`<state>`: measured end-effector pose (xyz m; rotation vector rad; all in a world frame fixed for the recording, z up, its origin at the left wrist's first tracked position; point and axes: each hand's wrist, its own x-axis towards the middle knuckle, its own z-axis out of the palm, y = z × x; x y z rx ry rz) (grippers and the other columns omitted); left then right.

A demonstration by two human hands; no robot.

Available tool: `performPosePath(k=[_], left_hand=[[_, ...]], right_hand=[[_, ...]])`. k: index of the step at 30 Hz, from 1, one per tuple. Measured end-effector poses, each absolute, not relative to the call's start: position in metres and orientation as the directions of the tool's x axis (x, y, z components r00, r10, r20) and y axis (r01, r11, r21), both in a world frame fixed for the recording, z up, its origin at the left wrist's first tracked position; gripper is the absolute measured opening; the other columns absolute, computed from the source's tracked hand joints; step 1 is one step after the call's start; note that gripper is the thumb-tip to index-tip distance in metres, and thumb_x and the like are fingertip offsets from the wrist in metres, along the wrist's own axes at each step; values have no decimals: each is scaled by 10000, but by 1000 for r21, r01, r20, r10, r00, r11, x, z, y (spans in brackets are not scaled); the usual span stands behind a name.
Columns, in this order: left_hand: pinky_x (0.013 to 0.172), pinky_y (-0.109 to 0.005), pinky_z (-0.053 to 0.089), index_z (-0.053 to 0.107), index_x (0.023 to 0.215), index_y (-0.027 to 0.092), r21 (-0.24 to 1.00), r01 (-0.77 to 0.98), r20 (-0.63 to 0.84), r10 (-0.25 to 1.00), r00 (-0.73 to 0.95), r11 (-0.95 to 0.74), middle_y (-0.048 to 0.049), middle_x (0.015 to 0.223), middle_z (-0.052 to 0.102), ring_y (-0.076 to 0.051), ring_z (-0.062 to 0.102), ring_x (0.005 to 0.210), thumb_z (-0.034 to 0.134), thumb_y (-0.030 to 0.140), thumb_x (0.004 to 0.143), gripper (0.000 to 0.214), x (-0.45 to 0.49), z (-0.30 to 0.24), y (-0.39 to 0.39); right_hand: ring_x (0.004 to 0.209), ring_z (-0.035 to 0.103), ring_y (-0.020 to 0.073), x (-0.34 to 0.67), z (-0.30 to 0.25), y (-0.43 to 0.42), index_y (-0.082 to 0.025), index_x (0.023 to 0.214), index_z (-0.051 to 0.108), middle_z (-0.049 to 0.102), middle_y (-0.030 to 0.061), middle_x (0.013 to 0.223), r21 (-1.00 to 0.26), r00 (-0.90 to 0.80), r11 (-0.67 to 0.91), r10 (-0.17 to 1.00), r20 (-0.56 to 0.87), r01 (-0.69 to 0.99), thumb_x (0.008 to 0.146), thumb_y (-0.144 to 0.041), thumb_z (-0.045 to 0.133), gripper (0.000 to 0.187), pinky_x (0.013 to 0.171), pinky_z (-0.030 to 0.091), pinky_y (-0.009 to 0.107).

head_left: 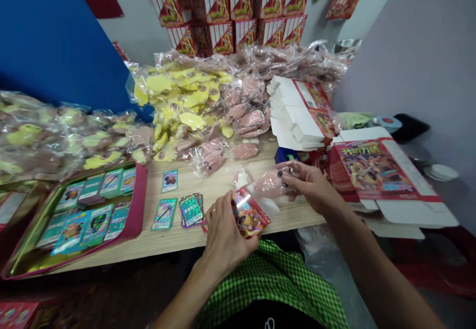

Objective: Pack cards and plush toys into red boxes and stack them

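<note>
Currently both hands are at the near table (pixel 219 183) edge, close together but not touching.

- Left hand (pixel 223 237): curled around a shiny red printed packet (pixel 250 216), thumb on top, fingers underneath. The packet is held just above the table edge, tilted to the right.
- Right hand (pixel 314 186): fingertips pinch a bagged pink plush (pixel 270 184) at its right end. The plush lies roughly level, just above and right of the packet. Can't tell whether the clear bag touches the packet.
- Just left of the left hand: a small card stack (pixel 191 210), then one loose card (pixel 164 213), with another card (pixel 170 180) further back. All lie flat on the wood.
- Far left: magenta-rimmed tray (pixel 138 205) holding rows of cards.
- Behind the hands: a heap of bagged yellow toys (pixel 186 101) and bagged pink toys (pixel 245 116), spreading across the back of the table.
- Right of the heap: a stack of flat cartons (pixel 297 121). Beyond the right hand, an unfolded printed carton (pixel 375 170) lies open, face up.
- Against the back wall: stacked red boxes (pixel 238 7).
- Green checked cloth (pixel 275 279) covers the lap below the hands.
</note>
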<state>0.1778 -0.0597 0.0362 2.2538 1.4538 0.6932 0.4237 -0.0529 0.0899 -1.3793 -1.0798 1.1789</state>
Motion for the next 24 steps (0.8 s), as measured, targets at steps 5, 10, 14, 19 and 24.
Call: performPosePath(k=[5,10,14,19,24], left_hand=[[975,-533,501,358,1374,182,681,639,261,934,243,-357,-138,1235,566,-343,589,1134,817,328,600,911,172,46,-69],[1035,-548,494,256,1476,222,725,489,358,871,336,-486,-149,1358,508,-358,551,1235,815,229,577,1059,173,52,-81],[1081,-562,479,204,1492,226,831,396,313,917,248,-391,-181,1421,475,-362,533,1309,827,304,656,1046,168,50,-89],[1137,-607,416,119,1556,195,901,415,95,991,92,-125,-237,1505,428,-406,476,1381,873,470,644,1216,164,47,-91],[1082,-659,409,315,1504,93,809,587,-75,996,50,32,-282,1386,532,-467,514,1301,776,587,738,1022,196,47,-62]], right_hand=[[613,569,134,420,124,-59,-170,1061,644,655,23,801,-955,-188,28,982,-30,296,905,-428,655,302,483,456,222],[811,629,218,384,152,-69,-166,1120,631,681,81,924,-677,-354,322,930,96,662,942,-265,522,231,721,521,334],[1119,612,294,366,162,-76,-212,1331,583,642,134,1241,-566,-419,444,889,184,695,955,-301,561,387,956,515,424],[921,676,261,382,141,-31,-221,1275,646,723,96,1065,-625,-228,376,924,307,683,1001,-341,455,354,777,555,377],[1051,667,264,319,136,30,-157,1107,731,749,117,1094,-312,-496,547,837,230,777,926,-128,463,325,960,506,405]])
